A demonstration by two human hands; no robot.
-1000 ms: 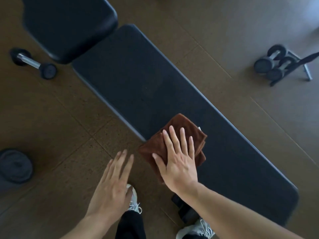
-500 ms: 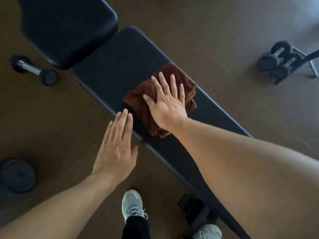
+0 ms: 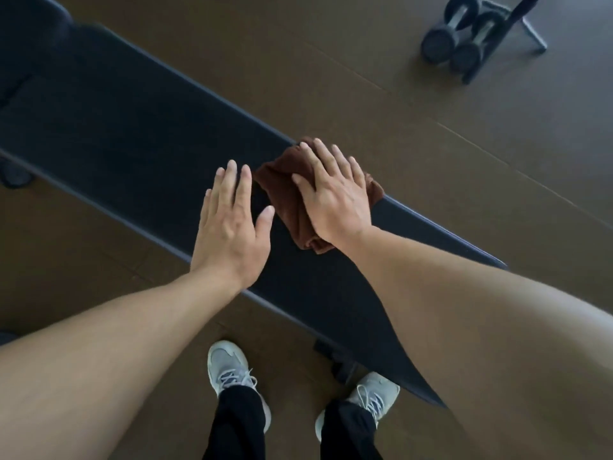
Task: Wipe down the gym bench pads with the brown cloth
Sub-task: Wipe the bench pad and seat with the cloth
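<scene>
Head view: one brown cloth (image 3: 285,197), two hands flat, one bench pad (image 3: 132,134).

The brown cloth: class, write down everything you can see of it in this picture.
The brown cloth is a dark reddish-brown, soft towel-like fabric, bunched and folded rather than spread flat. It lies on the long black bench pad, reaching the pad's far edge. The right hand presses flat on it, fingers spread, covering much of its top. The left hand is open beside it, not touching it.
</scene>
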